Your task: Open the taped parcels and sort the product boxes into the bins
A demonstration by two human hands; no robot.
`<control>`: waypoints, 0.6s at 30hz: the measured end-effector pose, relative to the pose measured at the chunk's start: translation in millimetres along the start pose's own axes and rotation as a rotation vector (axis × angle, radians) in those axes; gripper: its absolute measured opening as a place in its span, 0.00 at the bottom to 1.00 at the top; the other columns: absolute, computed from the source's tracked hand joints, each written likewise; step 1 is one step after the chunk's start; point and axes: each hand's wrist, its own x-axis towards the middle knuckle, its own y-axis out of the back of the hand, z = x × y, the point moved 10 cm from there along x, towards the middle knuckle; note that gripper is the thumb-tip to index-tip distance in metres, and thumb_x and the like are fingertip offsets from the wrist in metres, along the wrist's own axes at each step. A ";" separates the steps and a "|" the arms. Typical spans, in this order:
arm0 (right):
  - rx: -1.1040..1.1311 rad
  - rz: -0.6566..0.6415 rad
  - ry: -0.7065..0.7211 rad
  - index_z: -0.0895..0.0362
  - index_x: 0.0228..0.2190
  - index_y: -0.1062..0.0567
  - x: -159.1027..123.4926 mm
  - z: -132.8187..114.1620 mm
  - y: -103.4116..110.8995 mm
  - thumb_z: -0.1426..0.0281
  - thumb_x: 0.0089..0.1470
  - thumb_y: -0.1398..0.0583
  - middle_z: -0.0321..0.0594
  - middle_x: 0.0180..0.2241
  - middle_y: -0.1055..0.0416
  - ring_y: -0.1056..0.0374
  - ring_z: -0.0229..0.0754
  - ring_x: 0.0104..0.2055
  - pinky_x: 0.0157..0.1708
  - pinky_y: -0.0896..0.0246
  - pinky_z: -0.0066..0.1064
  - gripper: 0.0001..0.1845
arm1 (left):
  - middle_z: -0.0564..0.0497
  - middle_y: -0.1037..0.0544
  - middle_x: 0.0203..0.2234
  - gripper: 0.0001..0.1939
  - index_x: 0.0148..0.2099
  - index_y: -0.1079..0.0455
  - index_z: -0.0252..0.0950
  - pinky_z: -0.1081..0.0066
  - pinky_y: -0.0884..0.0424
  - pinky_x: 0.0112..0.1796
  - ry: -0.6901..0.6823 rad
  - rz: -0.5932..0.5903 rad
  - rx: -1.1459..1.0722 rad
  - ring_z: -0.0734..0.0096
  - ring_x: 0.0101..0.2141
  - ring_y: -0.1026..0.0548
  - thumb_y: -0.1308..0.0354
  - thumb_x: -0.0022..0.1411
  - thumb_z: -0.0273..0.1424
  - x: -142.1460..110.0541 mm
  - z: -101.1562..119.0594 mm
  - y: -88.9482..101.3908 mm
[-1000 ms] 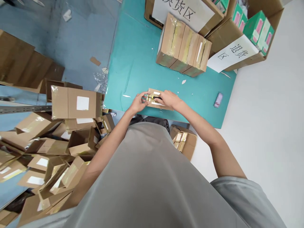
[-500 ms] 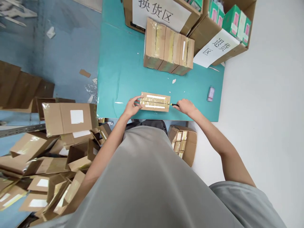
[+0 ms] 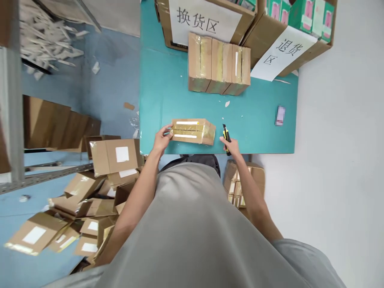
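Brown cardboard boxes (image 3: 93, 216) crowd the floor left of the left forearm, a jumbled heap, and here comes that arm, reaching forward and nearly straight over the edge of the teal table (image 3: 162, 96). At its end the left hand (image 3: 162, 139) is half open, thumb and fingers parted and curved around the near end of a taped box (image 3: 187, 131), holding it there. That box lies between the two hands, on the table, two white strips along its top and its far end facing the right hand. Beyond it, ahead of both hands, three taped cartons (image 3: 219, 64) stand side by side, touching. Next across, a black-and-yellow cutter (image 3: 227, 140), tip aimed away from the body, just clear of the box. Holding it is the right hand (image 3: 231, 147), fingers closed around the handle, thumb out toward the box, the forearm slanting back to the right sleeve. Under that forearm sits an open carton (image 3: 258, 176) of smaller boxes, and well ahead to the right, a big carton (image 3: 288, 60) holds green packs (image 3: 306, 16).
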 end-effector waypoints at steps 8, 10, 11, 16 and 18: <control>0.389 0.229 0.013 0.58 0.39 0.18 -20.3 8.0 -25.9 0.50 0.49 0.28 0.26 0.17 0.33 0.36 0.35 0.20 0.23 0.39 0.26 0.26 | 0.38 0.15 0.54 0.29 0.63 0.21 0.33 0.59 0.20 0.54 -0.084 -0.059 0.237 0.59 0.47 0.17 0.37 0.58 0.25 11.8 -1.3 -27.6; 0.347 0.285 0.066 0.59 0.40 0.17 -20.6 -3.7 3.8 0.51 0.50 0.28 0.27 0.18 0.32 0.35 0.36 0.20 0.23 0.38 0.27 0.25 | 0.40 0.15 0.50 0.34 0.67 0.24 0.34 0.58 0.20 0.52 -0.069 -0.134 0.277 0.61 0.41 0.17 0.35 0.57 0.25 10.6 -10.9 -57.9; 0.309 0.307 0.095 0.59 0.41 0.17 -20.0 -10.9 18.0 0.51 0.51 0.29 0.28 0.19 0.31 0.34 0.36 0.20 0.24 0.38 0.27 0.25 | 0.41 0.14 0.48 0.36 0.69 0.25 0.36 0.58 0.19 0.51 -0.067 -0.176 0.286 0.61 0.39 0.17 0.34 0.57 0.25 8.4 -15.1 -74.9; -0.021 0.350 0.175 0.61 0.43 0.16 -16.1 -41.8 48.4 0.56 0.57 0.33 0.36 0.28 0.22 0.29 0.39 0.23 0.30 0.32 0.31 0.21 | 0.42 0.13 0.49 0.39 0.69 0.23 0.44 0.50 0.22 0.57 -0.115 -0.374 0.364 0.50 0.46 0.15 0.26 0.55 0.27 -8.4 -13.9 -142.1; -0.139 0.357 0.165 0.62 0.45 0.16 -18.0 -45.2 45.8 0.58 0.61 0.35 0.41 0.33 0.19 0.28 0.40 0.25 0.33 0.29 0.32 0.20 | 0.39 0.15 0.57 0.31 0.66 0.20 0.41 0.50 0.23 0.60 -0.165 -0.355 0.334 0.48 0.53 0.16 0.28 0.60 0.31 -9.1 5.9 -145.8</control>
